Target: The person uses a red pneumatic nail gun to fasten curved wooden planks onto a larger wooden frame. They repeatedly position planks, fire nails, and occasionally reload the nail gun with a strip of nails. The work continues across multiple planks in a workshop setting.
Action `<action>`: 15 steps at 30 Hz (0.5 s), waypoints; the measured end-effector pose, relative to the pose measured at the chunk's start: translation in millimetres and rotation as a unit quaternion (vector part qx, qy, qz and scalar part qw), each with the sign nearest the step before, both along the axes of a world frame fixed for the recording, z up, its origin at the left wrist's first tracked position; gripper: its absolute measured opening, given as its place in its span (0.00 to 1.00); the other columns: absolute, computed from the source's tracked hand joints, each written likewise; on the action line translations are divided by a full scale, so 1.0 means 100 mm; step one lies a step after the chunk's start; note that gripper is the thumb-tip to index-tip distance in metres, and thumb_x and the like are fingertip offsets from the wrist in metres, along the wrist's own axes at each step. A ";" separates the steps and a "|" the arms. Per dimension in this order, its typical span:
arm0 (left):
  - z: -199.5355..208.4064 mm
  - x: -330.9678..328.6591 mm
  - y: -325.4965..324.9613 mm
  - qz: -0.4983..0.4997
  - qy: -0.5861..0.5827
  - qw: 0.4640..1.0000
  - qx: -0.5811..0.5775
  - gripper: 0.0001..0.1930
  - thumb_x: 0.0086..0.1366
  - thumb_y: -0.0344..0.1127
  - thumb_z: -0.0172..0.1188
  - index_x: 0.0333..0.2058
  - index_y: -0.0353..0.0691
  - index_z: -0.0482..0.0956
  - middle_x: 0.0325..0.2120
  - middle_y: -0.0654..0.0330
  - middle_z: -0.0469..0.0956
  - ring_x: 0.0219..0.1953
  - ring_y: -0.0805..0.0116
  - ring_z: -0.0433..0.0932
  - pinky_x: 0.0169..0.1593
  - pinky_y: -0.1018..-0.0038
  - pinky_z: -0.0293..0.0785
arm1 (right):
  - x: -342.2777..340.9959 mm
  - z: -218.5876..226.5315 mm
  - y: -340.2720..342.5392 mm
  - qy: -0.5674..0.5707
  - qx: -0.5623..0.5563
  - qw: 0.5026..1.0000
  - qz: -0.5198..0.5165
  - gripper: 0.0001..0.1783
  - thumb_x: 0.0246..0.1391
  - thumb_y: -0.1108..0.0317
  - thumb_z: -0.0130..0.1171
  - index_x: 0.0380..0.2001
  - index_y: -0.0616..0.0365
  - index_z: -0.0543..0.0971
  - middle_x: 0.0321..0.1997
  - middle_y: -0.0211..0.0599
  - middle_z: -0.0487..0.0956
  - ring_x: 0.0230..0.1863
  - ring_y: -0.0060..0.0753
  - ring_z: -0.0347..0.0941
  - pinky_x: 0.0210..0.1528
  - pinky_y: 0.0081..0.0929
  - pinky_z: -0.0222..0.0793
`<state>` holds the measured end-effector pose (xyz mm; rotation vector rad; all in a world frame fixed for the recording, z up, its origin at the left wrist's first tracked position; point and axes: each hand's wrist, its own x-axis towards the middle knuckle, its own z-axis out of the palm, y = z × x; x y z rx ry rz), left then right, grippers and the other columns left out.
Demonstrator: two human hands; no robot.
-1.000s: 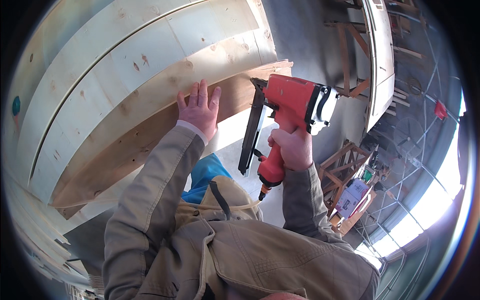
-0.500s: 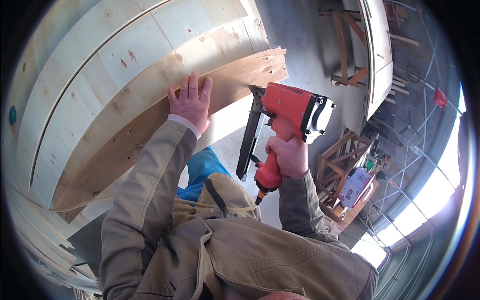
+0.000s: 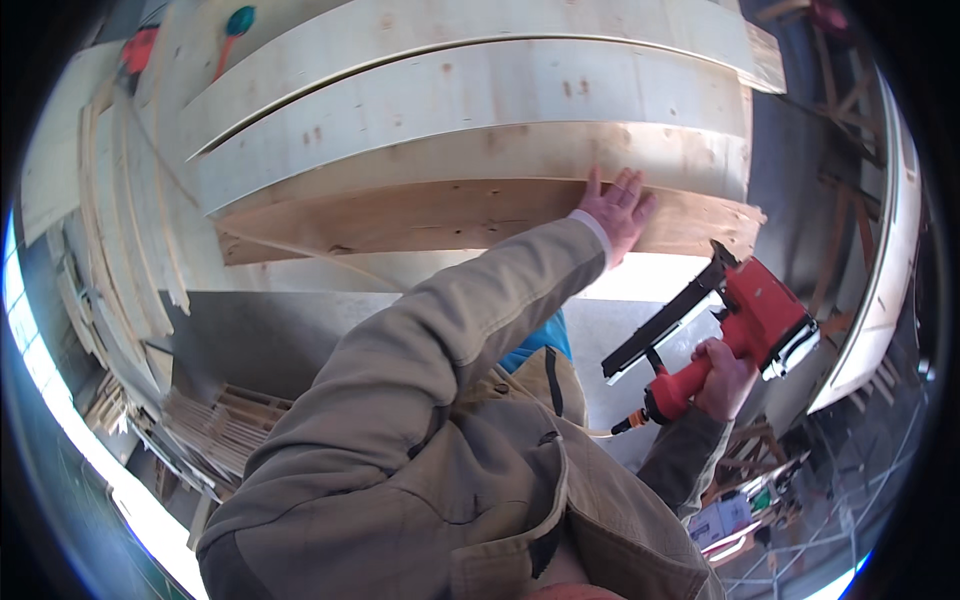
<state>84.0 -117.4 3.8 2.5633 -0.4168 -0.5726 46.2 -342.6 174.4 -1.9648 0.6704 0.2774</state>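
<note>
My left hand (image 3: 618, 207) lies flat with fingers spread on the lower edge of a curved pale wooden board (image 3: 480, 215), part of a stack of bent plywood strips (image 3: 470, 90). My right hand (image 3: 722, 378) grips the handle of a red nail gun (image 3: 735, 325), whose black magazine slants down to the left. The gun's nose points up at the board's right end, just below it and apart from the wood.
Thin curved wood strips (image 3: 120, 230) lean at the left. Wooden pallets (image 3: 225, 430) lie on the grey floor lower left. A long white curved panel (image 3: 880, 270) and wooden frames stand at the right. A red tool (image 3: 140, 48) rests at the top left.
The view has swung, so the boards now sit higher and level. My left hand has slid right along the board edge. The nail gun has dropped lower and away from the wood.
</note>
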 end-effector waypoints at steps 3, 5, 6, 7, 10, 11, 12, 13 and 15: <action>0.19 -0.14 0.18 0.003 0.004 0.999 -0.033 0.49 0.59 0.53 0.70 0.74 0.45 0.56 0.77 0.42 0.44 0.79 0.44 0.41 0.73 0.32 0.39 | 0.00 0.10 0.06 -0.005 -0.024 1.000 0.015 0.06 0.44 0.75 0.62 0.21 0.67 0.77 0.23 0.38 0.78 0.24 0.32 0.76 0.28 0.27 0.72; 0.32 -0.34 0.47 0.029 -0.023 0.996 -0.077 0.48 0.60 0.54 0.70 0.73 0.44 0.58 0.76 0.42 0.45 0.79 0.45 0.43 0.74 0.36 0.41 | 0.04 0.15 0.12 -0.017 -0.050 0.997 0.063 0.09 0.44 0.72 0.63 0.17 0.66 0.77 0.23 0.38 0.78 0.24 0.32 0.75 0.29 0.27 0.71; 0.41 -0.45 0.64 0.047 -0.025 0.994 -0.100 0.47 0.60 0.54 0.69 0.73 0.43 0.59 0.76 0.42 0.46 0.78 0.45 0.44 0.75 0.38 0.43 | 0.07 0.19 0.18 -0.039 -0.065 0.993 0.094 0.11 0.44 0.71 0.63 0.15 0.65 0.76 0.22 0.37 0.78 0.24 0.31 0.75 0.29 0.27 0.71; 0.48 -0.63 0.81 0.060 -0.044 0.993 -0.095 0.43 0.61 0.55 0.69 0.69 0.39 0.66 0.73 0.41 0.54 0.76 0.45 0.53 0.73 0.45 0.52 | 0.08 0.22 0.23 -0.025 -0.013 0.997 0.066 0.12 0.44 0.70 0.62 0.14 0.66 0.76 0.21 0.37 0.79 0.24 0.31 0.75 0.30 0.27 0.70; 0.66 -1.13 1.41 0.053 0.153 0.971 -0.175 0.40 0.63 0.60 0.65 0.64 0.36 0.72 0.59 0.41 0.76 0.63 0.44 0.73 0.68 0.55 0.64 | 0.11 0.39 0.46 -0.041 0.007 0.997 0.066 0.09 0.45 0.73 0.62 0.17 0.66 0.77 0.22 0.39 0.78 0.25 0.32 0.75 0.32 0.27 0.72; 0.74 -1.40 1.60 0.075 0.199 0.954 -0.212 0.41 0.66 0.66 0.59 0.64 0.37 0.73 0.58 0.43 0.78 0.62 0.46 0.74 0.68 0.52 0.63 | 0.11 0.45 0.55 -0.059 0.033 0.996 0.062 0.08 0.46 0.74 0.62 0.20 0.67 0.77 0.23 0.40 0.78 0.26 0.33 0.75 0.33 0.28 0.73; 0.80 -1.62 1.80 0.032 0.220 0.959 -0.177 0.43 0.68 0.72 0.50 0.64 0.39 0.74 0.59 0.46 0.78 0.62 0.48 0.74 0.69 0.50 0.61 | 0.09 0.49 0.65 -0.077 0.062 0.993 0.058 0.06 0.47 0.75 0.61 0.22 0.68 0.77 0.24 0.41 0.78 0.26 0.34 0.75 0.33 0.29 0.73; 0.87 -1.86 1.96 0.005 0.280 0.950 -0.140 0.44 0.69 0.75 0.44 0.64 0.40 0.74 0.58 0.48 0.79 0.63 0.47 0.74 0.70 0.49 0.59 | 0.10 0.56 0.74 -0.087 0.097 0.990 0.057 0.06 0.48 0.75 0.61 0.25 0.69 0.78 0.25 0.42 0.78 0.26 0.35 0.75 0.34 0.29 0.74; 0.95 -2.30 2.32 0.001 0.335 0.938 -0.086 0.44 0.68 0.76 0.43 0.63 0.43 0.75 0.55 0.49 0.81 0.61 0.50 0.76 0.68 0.56 0.62 | 0.08 0.70 0.93 -0.079 0.102 0.990 0.060 0.06 0.49 0.77 0.60 0.31 0.70 0.77 0.27 0.44 0.78 0.27 0.36 0.75 0.34 0.31 0.75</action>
